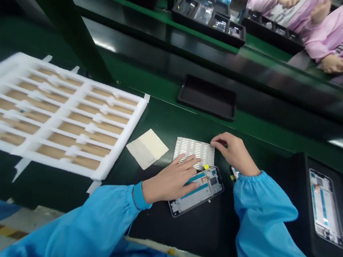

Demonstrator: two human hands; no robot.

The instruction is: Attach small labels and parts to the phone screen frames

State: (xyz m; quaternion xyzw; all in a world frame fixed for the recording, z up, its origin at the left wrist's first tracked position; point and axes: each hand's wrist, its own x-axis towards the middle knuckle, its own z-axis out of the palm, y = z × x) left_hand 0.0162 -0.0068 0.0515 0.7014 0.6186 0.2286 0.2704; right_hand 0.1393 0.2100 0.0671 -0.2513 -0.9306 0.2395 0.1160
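A pale sheet of small labels [202, 149] lies on the bench. My left hand [171, 180] rests open and flat, its fingertips on the sheet's lower part and its thumb over a phone frame [195, 198]. That frame lies tilted on a black mat, with blue strips and a yellow tab at its upper edge. At the sheet's upper right corner, my right hand [234, 153] pinches with thumb and forefinger; the exact grip is too small to see fully. A small part with a yellow tab [233, 174] sits partly hidden under my right wrist.
Left stands a white foam tray [118, 151] with brown slots; a cream paper [147, 148] lies beside it. A shallow black tray [207, 97] is behind. At right, a black box [302, 213] holds another phone frame [327, 208]. Co-workers sit across, beyond compartment trays [208, 29].
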